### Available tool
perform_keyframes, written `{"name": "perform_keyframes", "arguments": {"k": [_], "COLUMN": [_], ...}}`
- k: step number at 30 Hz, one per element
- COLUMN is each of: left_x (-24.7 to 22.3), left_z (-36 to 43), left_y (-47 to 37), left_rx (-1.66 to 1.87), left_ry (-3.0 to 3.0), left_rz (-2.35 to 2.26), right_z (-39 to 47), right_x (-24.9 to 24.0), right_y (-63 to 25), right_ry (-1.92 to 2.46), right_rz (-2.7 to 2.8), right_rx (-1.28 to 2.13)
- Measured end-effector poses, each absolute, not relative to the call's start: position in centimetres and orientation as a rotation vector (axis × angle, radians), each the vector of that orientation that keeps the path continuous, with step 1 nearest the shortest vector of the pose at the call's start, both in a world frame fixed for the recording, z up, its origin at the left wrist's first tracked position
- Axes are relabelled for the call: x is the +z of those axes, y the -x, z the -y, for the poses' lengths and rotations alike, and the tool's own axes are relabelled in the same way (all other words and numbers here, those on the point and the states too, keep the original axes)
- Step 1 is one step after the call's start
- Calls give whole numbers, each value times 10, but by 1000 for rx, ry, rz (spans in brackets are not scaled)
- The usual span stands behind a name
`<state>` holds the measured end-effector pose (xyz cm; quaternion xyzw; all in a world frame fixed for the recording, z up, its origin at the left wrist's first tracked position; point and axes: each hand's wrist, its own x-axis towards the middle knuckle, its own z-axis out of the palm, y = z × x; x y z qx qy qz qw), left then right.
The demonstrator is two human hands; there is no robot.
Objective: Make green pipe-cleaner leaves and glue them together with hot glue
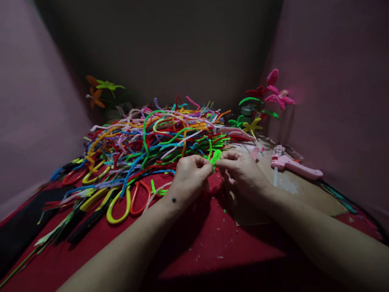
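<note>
Centrally, a bright green fuzzy loop [216,156] sits between both hands' fingertips. Left hand [192,174]: thumb and forefinger pinch its left side. Right hand [243,172]: thumb and forefinger pinch its right side. Just beyond the fingers, a tangled heap of many-coloured fuzzy stems [170,134]. Right of them, a pink glue gun [299,165] on a brown board [313,196]. To their left, nearer the body, a yellow looped handle [128,200]. Below, red cloth [188,247] with small scraps [220,257].
</note>
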<state>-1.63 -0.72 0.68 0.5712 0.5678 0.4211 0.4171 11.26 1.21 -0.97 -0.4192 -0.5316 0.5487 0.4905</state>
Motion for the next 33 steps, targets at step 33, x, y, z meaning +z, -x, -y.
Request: {"name": "perform_keyframes", "arguments": {"k": [33], "left_x": [5], "left_z": [-2], "left_y": [35], "left_rx": [1130], "left_ry": [-1251], "left_rz": [-971], "right_z": [-6], "right_x": [-11], "right_y": [-111], "right_ry": [991], "right_rz": [1665], "right_rx": [1176]}}
